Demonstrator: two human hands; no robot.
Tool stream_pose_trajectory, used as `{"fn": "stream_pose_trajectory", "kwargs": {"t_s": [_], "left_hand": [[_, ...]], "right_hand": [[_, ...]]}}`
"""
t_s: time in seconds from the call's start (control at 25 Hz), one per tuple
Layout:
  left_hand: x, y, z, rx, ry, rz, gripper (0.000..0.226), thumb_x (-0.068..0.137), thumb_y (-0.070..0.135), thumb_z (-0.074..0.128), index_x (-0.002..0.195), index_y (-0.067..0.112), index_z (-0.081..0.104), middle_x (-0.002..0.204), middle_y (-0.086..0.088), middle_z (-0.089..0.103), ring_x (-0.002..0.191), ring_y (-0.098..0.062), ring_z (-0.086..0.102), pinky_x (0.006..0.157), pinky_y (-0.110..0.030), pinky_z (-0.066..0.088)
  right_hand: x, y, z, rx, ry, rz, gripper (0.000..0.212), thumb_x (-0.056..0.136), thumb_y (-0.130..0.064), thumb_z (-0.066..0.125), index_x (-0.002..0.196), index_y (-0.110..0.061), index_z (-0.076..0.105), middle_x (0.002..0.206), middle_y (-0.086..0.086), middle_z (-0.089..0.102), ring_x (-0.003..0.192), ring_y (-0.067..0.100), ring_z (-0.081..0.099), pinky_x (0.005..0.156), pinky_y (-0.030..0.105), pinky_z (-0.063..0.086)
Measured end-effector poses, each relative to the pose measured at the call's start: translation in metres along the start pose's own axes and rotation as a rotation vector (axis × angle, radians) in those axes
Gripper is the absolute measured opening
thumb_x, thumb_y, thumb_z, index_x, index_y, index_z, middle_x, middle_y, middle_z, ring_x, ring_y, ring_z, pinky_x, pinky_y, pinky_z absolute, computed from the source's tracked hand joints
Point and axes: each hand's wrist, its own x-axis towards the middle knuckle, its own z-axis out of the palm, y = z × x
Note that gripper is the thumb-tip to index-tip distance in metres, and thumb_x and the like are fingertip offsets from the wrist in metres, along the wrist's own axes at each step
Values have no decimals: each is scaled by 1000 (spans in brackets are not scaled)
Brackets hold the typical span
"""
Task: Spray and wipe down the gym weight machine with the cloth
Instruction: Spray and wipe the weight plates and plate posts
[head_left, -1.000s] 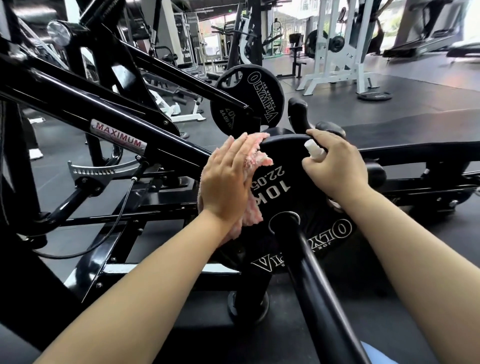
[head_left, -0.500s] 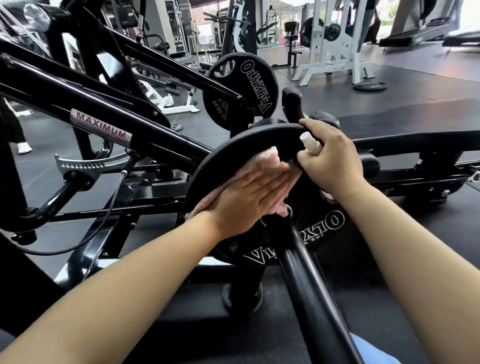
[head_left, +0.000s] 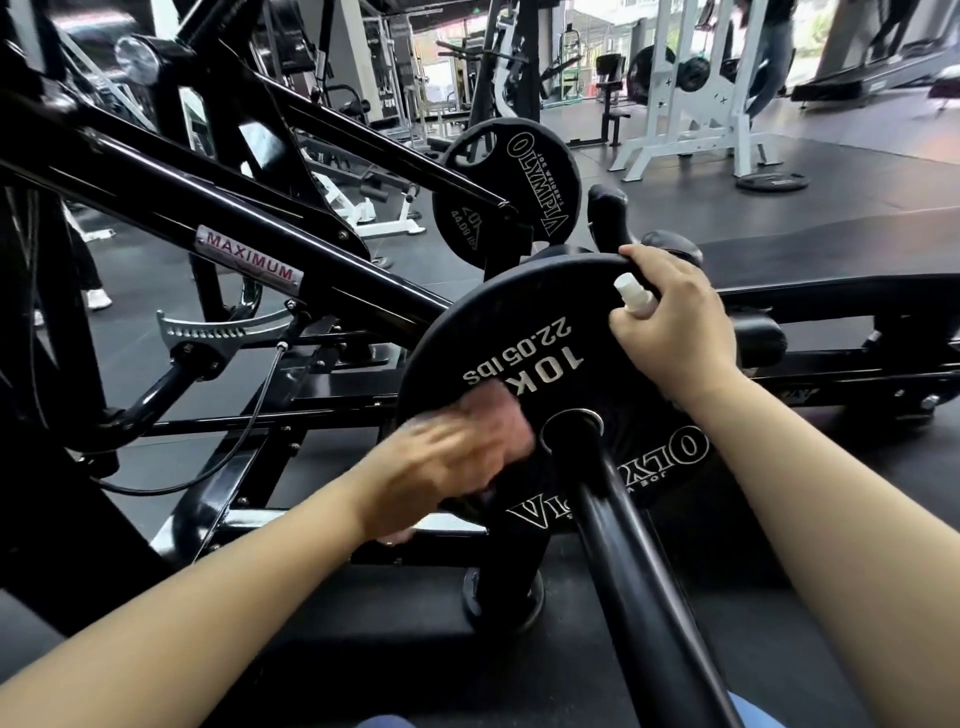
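A black 10 kg weight plate (head_left: 498, 332) hangs on the thick black bar (head_left: 639, 561) of the weight machine, right in front of me. My left hand (head_left: 447, 462), blurred by motion, lies flat on the plate's lower left face and presses the pink cloth (head_left: 493, 402) under it; only a pink edge shows near the fingertips. My right hand (head_left: 675, 327) grips a small white spray bottle (head_left: 635, 297) and rests on the plate's upper right rim.
The machine's black frame with a "MAXIMUM" label (head_left: 249, 257) slants across the left. A second Olympia plate (head_left: 498, 197) hangs behind. A white rack (head_left: 691, 98) and a loose plate (head_left: 772, 181) stand on the dark floor at the far right.
My left hand has swept the cloth from the plate's upper left down across its face to the lower left. My right hand has stayed on the rim with the bottle.
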Motion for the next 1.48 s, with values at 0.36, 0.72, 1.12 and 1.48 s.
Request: {"fn": "stream_pose_trajectory", "kwargs": {"t_s": [0.36,0.72,1.12,1.48], "left_hand": [[101,-33,-30,21,342,-569,47,91,36,51,134,18,46,122,-9,60,105,-29,60,79,-39,52],[32,-19,0,-210,403,-804,38,92,41,41,126,25,32,114,-20,56,96,-32,58,78,-34,46],[-20,16,27,-645,774,-1446,33,98,19,44,130,10,47,125,2,55,121,-14,50,109,-32,34],[59,-4,22,98,636,-768,37,99,21,36,133,8,43,138,-15,50,133,-36,39,110,-38,30]], "right_hand": [[0,1,2,-10,2,-23,57,76,-19,53,133,-20,52,136,-4,53,130,17,42,102,35,36],[0,3,1,-28,2,-40,57,78,-12,56,134,-22,51,137,-6,52,129,18,42,100,37,37],[-1,3,0,-43,2,-39,57,78,-11,54,134,-22,50,136,-5,52,130,18,40,97,35,38],[-2,15,6,-67,13,-10,57,78,-20,53,135,-17,46,137,1,49,129,24,39,100,38,35]]}}
